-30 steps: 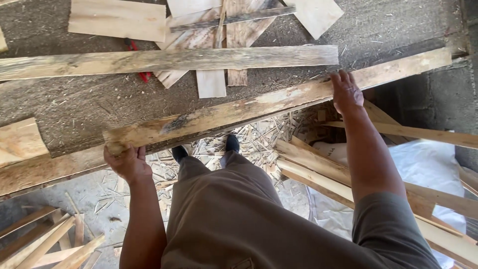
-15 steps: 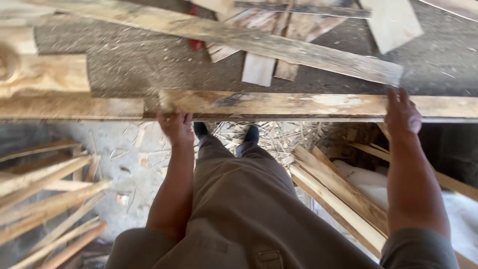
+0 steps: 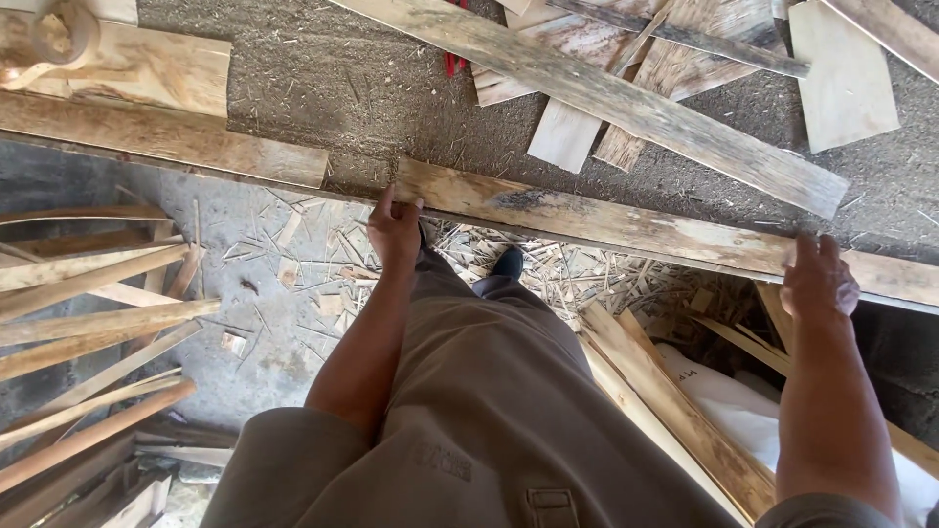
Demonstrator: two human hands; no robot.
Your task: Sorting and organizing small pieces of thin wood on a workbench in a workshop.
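Both arms reach forward and down from the body, elbows slightly bent, to a long, rough, pale wooden plank with a dark stain [image 3: 626, 227] that lies along the near edge of a sawdust-covered workbench [image 3: 323, 98]. The left hand [image 3: 394, 233] grips the plank's left end: the thumb sits on top, the fingers curl around the near edge and under it, held close together. The right hand [image 3: 818, 279] rests further along the same plank, palm down on its near edge, fingers lying side by side and pointing away from the body; whether they hook over the far side cannot be told.

The plank runs slantwise, its left end higher in the view and its right end running out of the picture. Behind it on the bench lies a longer grey weathered board [image 3: 606, 98], crossing over several short pale offcuts [image 3: 562, 137], and a red-handled tool [image 3: 455, 61] peeks from beneath it. To the left, another pale plank [image 3: 166, 142] lies along the bench edge.

Below the bench, the grey concrete floor [image 3: 264, 332] is strewn with splinters and chips. A heap of thin wooden slats [image 3: 88, 323] lies to the left, and more slats [image 3: 675, 411] lean over a white sack [image 3: 734, 411] on the right.
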